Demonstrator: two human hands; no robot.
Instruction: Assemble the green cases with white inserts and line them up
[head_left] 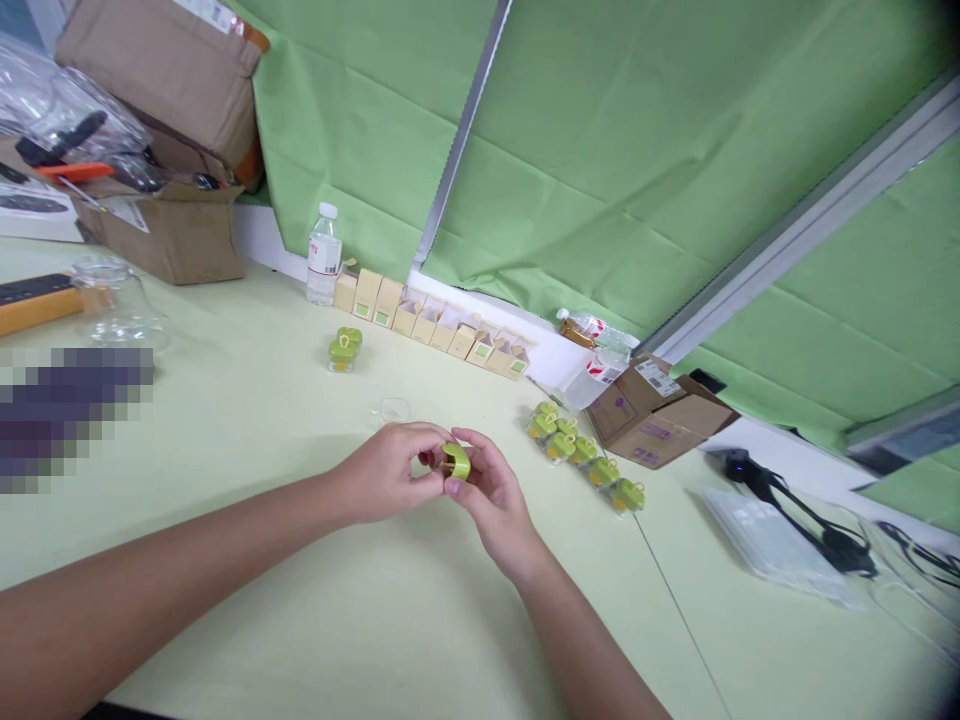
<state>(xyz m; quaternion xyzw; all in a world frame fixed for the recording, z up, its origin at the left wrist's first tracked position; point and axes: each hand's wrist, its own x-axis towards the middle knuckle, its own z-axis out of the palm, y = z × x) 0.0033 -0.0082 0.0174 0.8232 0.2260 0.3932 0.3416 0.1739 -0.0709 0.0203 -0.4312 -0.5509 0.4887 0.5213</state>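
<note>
In front of me, above the table, both hands meet at a curved green lid (460,462). My right hand (496,500) pinches its edge between thumb and fingers. My left hand (394,472) is closed, with its fingertips at the lid's hollow side, where a small brownish part shows; its exact shape is too small to make out. Just beyond the hands stands a small clear cup (394,409). Two small clear containers with green looped lids (343,348) sit farther left. Several more of these containers (583,450) form a row on the right.
A row of small open cartons (427,325) lines the wall beside an upright water bottle (323,256). Lying bottles (596,378) and a cardboard box (654,410) are at the right, then a plastic bag (776,545) and black cables. Cartons (180,230) and a glass jar (120,305) stand left.
</note>
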